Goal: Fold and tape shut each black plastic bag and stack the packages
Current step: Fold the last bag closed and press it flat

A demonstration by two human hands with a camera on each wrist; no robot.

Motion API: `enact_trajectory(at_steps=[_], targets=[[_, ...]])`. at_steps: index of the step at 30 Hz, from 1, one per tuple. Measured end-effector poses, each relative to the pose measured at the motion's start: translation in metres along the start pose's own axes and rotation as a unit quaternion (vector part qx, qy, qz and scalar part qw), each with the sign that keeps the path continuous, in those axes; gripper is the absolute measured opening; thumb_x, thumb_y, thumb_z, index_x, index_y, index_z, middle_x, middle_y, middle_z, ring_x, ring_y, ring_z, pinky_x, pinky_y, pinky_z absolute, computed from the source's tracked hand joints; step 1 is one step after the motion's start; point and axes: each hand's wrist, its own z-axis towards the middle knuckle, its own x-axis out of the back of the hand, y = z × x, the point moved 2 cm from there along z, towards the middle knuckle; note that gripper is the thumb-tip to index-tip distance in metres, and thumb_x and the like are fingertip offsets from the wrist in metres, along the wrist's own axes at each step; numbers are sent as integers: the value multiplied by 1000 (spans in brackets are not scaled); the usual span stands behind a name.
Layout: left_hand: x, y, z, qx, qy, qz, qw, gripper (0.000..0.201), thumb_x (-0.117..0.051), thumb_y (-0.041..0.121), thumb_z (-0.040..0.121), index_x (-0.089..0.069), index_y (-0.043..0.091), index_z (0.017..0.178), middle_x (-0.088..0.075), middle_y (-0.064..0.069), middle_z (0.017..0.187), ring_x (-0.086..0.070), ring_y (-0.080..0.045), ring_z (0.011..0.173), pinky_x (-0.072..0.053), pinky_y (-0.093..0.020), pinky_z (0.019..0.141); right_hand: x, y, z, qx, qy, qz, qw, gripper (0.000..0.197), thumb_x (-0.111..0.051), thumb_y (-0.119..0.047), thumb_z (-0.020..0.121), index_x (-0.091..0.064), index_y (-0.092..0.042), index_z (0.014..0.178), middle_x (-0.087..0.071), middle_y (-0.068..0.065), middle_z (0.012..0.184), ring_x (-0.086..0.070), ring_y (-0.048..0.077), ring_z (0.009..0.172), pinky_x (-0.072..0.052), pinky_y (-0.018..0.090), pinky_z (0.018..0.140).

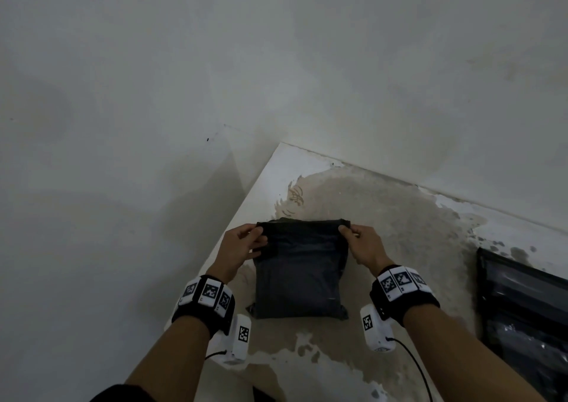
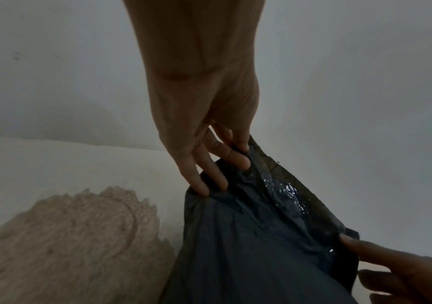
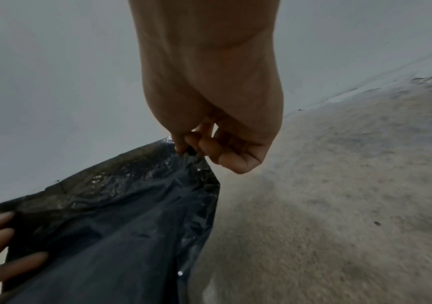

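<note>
We see a black plastic bag (image 1: 299,275) lying on the bench (image 1: 399,217), close to the bench's left edge. The bottom part of the bag looks full and lies flat. The top part is a loose flap, and it is lifted up off the bench, on the side of the bag away from the person.

Our left hand (image 1: 242,244) holds the top left corner of the bag. The thumb and fingers (image 2: 238,160) pinch the edge of the flap, and the other fingers lie straight along the side of the bag. Our right hand (image 1: 365,244) holds the top right corner of the bag. Its fingers (image 3: 225,156) are curled, and they pinch the thin plastic edge between them. The flap is pulled straight between the two hands. In the wrist views the inside of the flap looks shiny and crinkled.

The bench under the bag is white with a big brown worn patch (image 1: 384,248). To the right of the bag, well apart from it, lies something dark and shiny (image 1: 522,315) at the edge of the view; we cannot tell what it is. Behind the bag stands a plain pale wall (image 1: 215,63).

Both wrists wear black bands (image 1: 402,300) with small white blocks that have black square marks.
</note>
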Motion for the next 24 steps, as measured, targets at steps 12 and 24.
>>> enact_trajectory(at_steps=[12, 24], targets=[[9, -24, 2, -6, 10, -26, 1000, 11, -66, 10, 96, -75, 8, 101, -76, -11, 99, -69, -26, 103, -56, -28, 90, -3, -4, -28, -92, -33, 118, 988, 32, -58, -36, 102, -72, -8, 105, -73, 8, 107, -70, 24, 80, -48, 33, 60], [4, -19, -1, -64, 42, 69, 995, 18, -67, 27, 96, -76, 11, 93, -76, -11, 92, -71, -31, 99, -56, -41, 94, -9, 6, -34, -98, 9, 243, 965, 9, -64, -7, 97, -72, -4, 95, -69, 11, 94, -65, 27, 91, -56, 30, 69]])
